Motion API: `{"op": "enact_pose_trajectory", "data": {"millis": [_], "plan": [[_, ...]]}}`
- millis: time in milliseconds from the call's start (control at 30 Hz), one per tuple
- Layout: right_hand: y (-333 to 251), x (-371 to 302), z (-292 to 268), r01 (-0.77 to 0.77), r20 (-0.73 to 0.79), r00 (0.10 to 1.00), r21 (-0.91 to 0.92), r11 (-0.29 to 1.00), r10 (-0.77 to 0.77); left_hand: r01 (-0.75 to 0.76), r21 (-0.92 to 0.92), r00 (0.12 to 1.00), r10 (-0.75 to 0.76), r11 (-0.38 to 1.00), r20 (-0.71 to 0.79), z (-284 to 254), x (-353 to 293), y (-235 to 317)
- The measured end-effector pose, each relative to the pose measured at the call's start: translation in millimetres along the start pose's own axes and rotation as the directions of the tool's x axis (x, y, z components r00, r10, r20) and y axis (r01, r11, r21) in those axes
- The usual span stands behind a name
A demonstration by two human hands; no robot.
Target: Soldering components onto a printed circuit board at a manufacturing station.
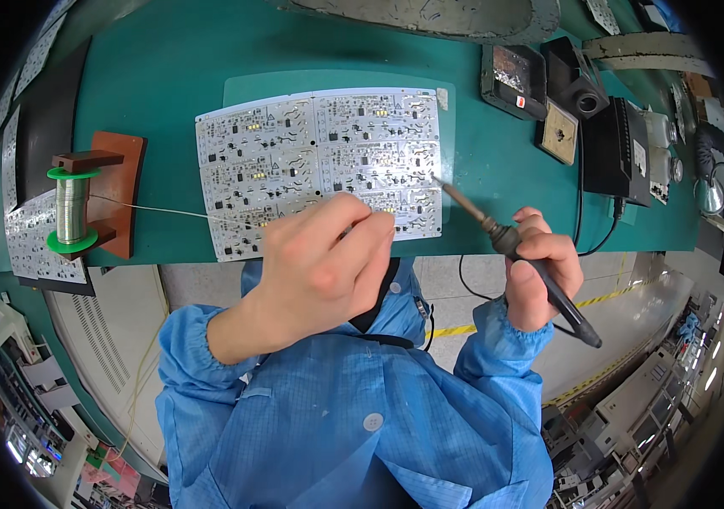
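My left hand (324, 259) is closed in a pinch over the lower middle of a white panel of circuit boards (281, 161). Thin solder wire (171, 211) runs from a spool (71, 209) into that hand; its end is hidden by the fingers. In my right hand (542, 263) is a soldering iron (559, 295), gripped by its black handle like a pen. The iron's tip points up and left and lies at the panel's right edge; whether it touches the board I cannot tell. Small black and yellow parts cover the panel.
The spool sits on a brown stand (129, 191) on the green mat (336, 58). At the right are a black iron holder (578, 81), a tray with solder scraps (512, 76), a sponge (557, 133) and a black box (616, 153) with a cord. More boards (44, 242) lie far left.
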State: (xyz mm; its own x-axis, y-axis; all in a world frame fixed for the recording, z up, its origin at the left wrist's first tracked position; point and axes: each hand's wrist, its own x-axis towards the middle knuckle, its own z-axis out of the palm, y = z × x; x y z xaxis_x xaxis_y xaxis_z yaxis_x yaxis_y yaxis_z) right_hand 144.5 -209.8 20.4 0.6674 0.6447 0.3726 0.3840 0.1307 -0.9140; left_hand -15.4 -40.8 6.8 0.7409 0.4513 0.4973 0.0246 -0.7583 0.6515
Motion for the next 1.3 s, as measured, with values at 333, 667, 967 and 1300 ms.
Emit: {"op": "enact_pose_trajectory", "data": {"millis": [333, 667, 967, 1300], "plan": [[6, 4, -5, -0.029, 0.101, 0.994, 0.017, 0.999, 0.027, 0.000, 0.079, 1.000, -0.001, 0.997, 0.016, 13, 6, -7], [11, 8, -10, -0.251, 0.092, 0.966, 0.123, 0.960, 0.241, -0.004, 0.111, 0.997, -0.004, 0.994, 0.073, 12, 5, -8], [15, 10, -8, -0.148, 0.022, 0.989, 0.199, 0.969, 0.147, 0.093, 0.174, 0.986, -0.115, 0.980, 0.122, -23, 6, -3], [40, 30, 25, -0.071, -0.222, 0.975, -0.332, 0.941, -0.005, 0.402, 0.182, 0.912, -0.376, 0.897, -0.163, -89, -13, -60]]}}
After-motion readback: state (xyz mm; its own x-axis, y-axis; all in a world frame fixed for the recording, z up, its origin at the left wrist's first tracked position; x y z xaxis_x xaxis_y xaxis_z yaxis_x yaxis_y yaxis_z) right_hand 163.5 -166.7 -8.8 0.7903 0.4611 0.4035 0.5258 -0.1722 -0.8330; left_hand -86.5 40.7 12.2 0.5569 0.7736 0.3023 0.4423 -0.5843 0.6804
